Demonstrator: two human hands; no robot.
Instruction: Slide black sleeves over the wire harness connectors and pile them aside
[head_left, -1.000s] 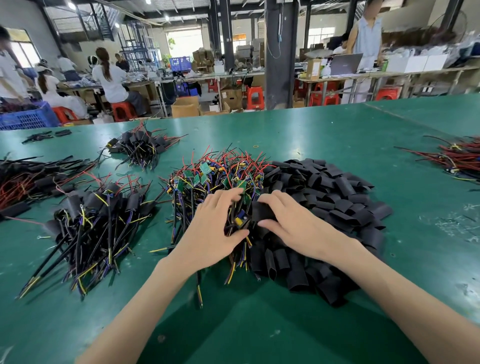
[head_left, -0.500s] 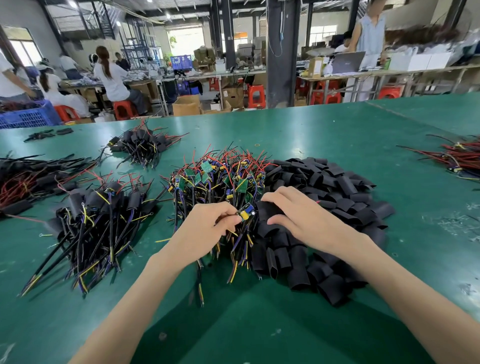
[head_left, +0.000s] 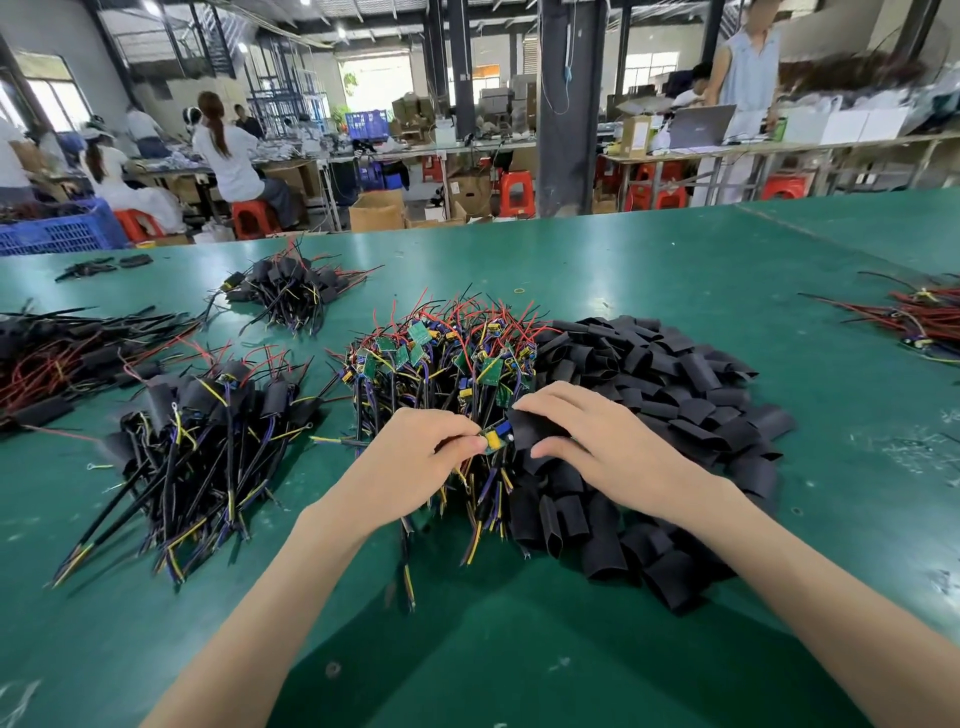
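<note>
Black sleeve was pinched by the right hand, its mouth touching the connector pinched in the left hand, over mid worktop. Sleeve pile lay toward the right edge, bare harness heap centre, sleeved harnesses toward the left edge.

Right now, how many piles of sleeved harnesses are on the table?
3: near pile left of the left hand; back pile behind it; edge pile at far left, cut off. Stray pieces back-left may be more.
</note>
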